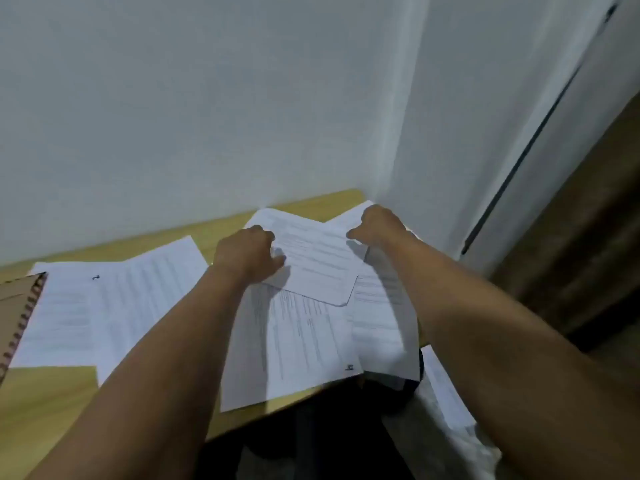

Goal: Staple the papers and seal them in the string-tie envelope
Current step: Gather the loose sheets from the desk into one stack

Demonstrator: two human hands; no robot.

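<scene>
Several printed white papers lie spread over a wooden table (45, 396). My left hand (247, 252) grips the left edge of a printed sheet (313, 258) whose lower end curls up off the pile. My right hand (375, 225) pinches the same sheet at its right edge, near the table's far right corner. Under it lie more sheets (294, 344), one hanging over the table's front edge. A further group of papers (110, 306) lies to the left. No stapler and no string-tie envelope can be made out.
A brown spiral-bound notebook (17, 306) sits at the far left edge. White walls meet in a corner just behind the table. Right of the table, a white sheet (446, 393) rests lower down, beside a dark brown surface (571, 271).
</scene>
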